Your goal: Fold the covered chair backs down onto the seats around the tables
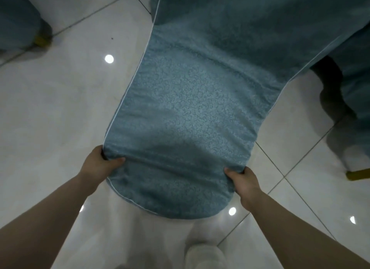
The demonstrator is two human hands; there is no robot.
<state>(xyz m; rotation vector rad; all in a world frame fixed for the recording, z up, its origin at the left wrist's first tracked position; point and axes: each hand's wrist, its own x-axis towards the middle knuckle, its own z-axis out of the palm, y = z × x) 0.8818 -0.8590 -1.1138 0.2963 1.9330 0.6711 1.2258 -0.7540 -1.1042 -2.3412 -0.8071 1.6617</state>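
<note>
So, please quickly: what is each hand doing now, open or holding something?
Left hand: grips the left edge of the covered chair back.
Right hand: grips its right edge.

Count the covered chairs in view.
3: the centre chair, its back gripped by the left hand and right hand; the top-left chair; the right chair at the frame edge. Others may be out of view.
</note>
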